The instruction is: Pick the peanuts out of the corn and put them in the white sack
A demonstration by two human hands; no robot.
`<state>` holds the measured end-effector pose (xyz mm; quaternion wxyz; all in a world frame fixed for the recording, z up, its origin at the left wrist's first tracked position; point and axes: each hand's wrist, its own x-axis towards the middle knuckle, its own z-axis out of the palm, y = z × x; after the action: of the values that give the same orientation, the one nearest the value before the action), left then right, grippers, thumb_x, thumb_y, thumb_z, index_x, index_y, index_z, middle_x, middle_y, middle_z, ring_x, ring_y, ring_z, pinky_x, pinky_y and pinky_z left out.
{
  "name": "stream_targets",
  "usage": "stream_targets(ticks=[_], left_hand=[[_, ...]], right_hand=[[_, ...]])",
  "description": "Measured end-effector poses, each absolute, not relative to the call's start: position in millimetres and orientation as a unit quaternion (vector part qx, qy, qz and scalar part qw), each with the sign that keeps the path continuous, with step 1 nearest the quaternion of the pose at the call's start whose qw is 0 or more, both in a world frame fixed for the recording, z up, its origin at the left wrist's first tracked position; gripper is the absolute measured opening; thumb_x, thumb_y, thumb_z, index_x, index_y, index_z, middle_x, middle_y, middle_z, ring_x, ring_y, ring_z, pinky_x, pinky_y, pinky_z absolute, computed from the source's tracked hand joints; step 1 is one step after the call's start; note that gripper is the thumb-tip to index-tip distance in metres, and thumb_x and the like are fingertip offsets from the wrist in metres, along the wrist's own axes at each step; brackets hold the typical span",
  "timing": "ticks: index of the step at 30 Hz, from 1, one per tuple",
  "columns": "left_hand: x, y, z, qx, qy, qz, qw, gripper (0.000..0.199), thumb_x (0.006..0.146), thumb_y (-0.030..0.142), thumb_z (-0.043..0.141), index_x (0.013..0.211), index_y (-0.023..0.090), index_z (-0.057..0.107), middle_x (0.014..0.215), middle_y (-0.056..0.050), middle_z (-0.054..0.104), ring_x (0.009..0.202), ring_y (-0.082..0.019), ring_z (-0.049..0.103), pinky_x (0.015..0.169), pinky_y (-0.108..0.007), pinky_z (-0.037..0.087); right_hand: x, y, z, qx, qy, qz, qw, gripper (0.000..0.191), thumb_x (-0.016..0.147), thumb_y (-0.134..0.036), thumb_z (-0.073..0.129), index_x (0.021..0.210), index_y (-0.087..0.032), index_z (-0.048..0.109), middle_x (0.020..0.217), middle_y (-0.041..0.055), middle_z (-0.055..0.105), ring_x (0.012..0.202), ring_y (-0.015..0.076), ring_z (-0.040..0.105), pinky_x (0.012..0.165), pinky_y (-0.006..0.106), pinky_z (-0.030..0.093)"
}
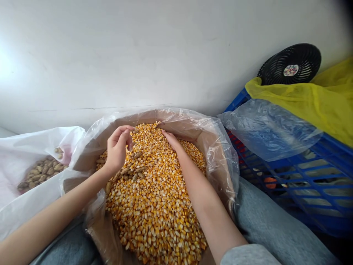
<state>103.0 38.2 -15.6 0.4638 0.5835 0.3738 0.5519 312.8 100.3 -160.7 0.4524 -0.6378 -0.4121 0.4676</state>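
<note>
My left hand [117, 146] is closed in a pinch above the left side of the corn kernels [157, 195], with a peanut [135, 130] at its fingertips. Below that hand, several unshelled peanuts [134, 172] lie in a loose group on the corn. My right hand [170, 140] rests at the far part of the heap, its fingers stretched out against the kernels and partly hidden. Just beyond those fingers sits another peanut [157, 125]. A clear plastic liner [217, 151] lines the brown container around the corn.
To the left, a white bag [55, 136] holds more peanuts [41, 172]. At the right stands a blue plastic crate [311, 176] with yellow mesh [303, 99], a clear plastic bag [273, 129] and a black fan [292, 64] on it. A white wall [154, 55] rises behind.
</note>
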Motion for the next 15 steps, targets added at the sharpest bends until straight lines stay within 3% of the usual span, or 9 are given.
stream_targets(ticks=[6,10,15], left_hand=[[104.0,38.5,-16.2,0.590,0.375,0.539,0.470,0.013,0.078,0.025,0.043,0.081,0.018,0.054,0.046,0.006,0.035,0.039,-0.006,0.035,0.039,-0.018,0.033],[103.8,38.3,-15.4,0.596,0.371,0.532,0.473,0.013,0.079,0.024,0.043,0.081,0.018,0.054,0.045,0.006,0.036,0.039,-0.006,0.035,0.039,-0.018,0.033],[102.8,39.7,-15.4,0.591,0.368,0.532,0.483,0.013,0.079,0.025,0.043,0.081,0.018,0.053,0.045,0.006,0.035,0.039,-0.006,0.034,0.039,-0.018,0.032]], right_hand=[[306.9,96.5,-148.5,-0.567,-0.326,0.594,0.469,0.043,0.063,-0.043,0.058,0.095,-0.016,0.061,0.104,0.0059,0.060,0.098,0.0198,0.052,0.090,0.032,0.032],[301.2,92.2,-137.7,-0.538,-0.308,0.643,0.450,0.043,0.066,-0.045,0.055,0.094,-0.014,0.060,0.089,0.0066,0.064,0.081,0.0187,0.058,0.080,0.033,0.041],[298.1,84.4,-121.9,-0.492,-0.220,0.747,0.389,0.042,0.068,-0.049,0.051,0.089,-0.013,0.060,0.080,0.0077,0.065,0.075,0.0190,0.059,0.077,0.035,0.043]])
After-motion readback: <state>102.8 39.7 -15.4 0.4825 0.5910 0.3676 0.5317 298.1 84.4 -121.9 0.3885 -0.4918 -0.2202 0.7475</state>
